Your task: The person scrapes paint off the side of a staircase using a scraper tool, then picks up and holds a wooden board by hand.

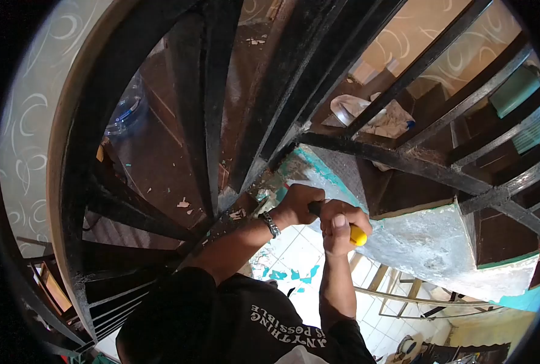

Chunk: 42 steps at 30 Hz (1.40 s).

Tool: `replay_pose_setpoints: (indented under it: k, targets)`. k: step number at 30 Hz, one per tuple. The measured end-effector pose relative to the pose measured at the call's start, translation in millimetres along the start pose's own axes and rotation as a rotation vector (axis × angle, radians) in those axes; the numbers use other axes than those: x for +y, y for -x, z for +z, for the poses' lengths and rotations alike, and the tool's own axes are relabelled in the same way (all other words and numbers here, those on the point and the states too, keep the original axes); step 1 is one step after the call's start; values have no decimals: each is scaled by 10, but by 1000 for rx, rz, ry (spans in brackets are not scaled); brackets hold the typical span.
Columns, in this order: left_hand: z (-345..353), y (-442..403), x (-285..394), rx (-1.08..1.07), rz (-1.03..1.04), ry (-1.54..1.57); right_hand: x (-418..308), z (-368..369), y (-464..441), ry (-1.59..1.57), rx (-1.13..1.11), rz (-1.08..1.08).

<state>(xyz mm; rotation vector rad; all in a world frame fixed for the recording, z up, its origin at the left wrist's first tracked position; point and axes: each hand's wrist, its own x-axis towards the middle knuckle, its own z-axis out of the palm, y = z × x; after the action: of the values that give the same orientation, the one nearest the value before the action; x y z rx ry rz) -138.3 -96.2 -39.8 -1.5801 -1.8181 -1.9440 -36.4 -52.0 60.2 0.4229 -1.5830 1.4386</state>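
Tool (359, 236) (yellow at its end) sits in our right hand (343, 223), fingers wrapped round it; our left hand (301, 203) is just left, its finger grip we cannot tell; the patchy wall (428, 239) lies right.

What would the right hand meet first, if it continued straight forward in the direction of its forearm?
Probably the staircase's pale, worn side, near its turquoise upper edge, just beyond the right hand. How near they are in depth is unclear from this single view.
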Motion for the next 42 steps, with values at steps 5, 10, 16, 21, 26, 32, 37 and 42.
replay_pose_setpoints:
  k: [5,10,16,21,26,32,37,42]
  targets:
    - [31,-3,-17,38,68,-10,37,12,8,104,-31,-43]
    - [16,19,-9,50,32,-14,39,-8,-27,119,-81,-6]
    - [112,52,-176,92,2,-42,165,-56,10,34,36,103]
    - [-58,-32,134,-27,7,-11,-44,61,-48,79,50,37]
    - [-104,51,-68,-79,-41,53,153,102,31,179,43,32]
    - [-138,57,-70,-39,5,0,132,133,-18,136,-108,-124]
    - [20,142,-143,58,-82,75,193,22,-40,188,-89,67]
    - [28,141,-194,-68,-94,-64,185,-116,44,72,-49,86]
